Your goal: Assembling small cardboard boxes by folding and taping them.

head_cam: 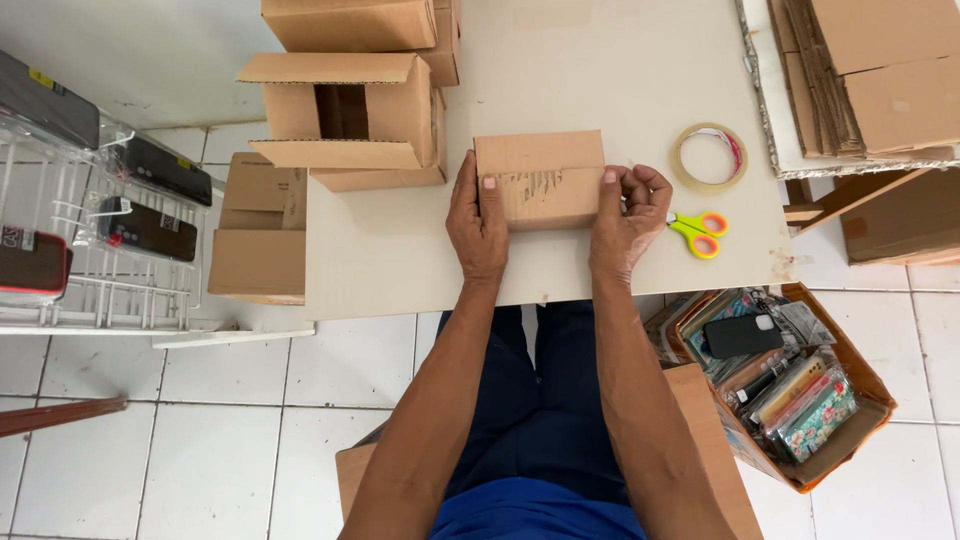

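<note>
A small brown cardboard box [541,178] rests on the pale table [400,250] in front of me, with a torn paper strip showing along its fold. My left hand [477,220] presses flat against the box's left end, thumb on top. My right hand [627,213] grips the right end with curled fingers. A roll of clear tape [709,157] lies just right of my right hand. Scissors with orange and green handles [699,232] sit below the tape, next to my right wrist.
Several folded-up open cardboard boxes [345,110] stand at the table's far left. Flat cardboard sheets [870,70] are stacked at the upper right. A carton of packaged phone cases [790,390] sits on the tiled floor at right; a white wire rack [90,250] with packaged cases stands left.
</note>
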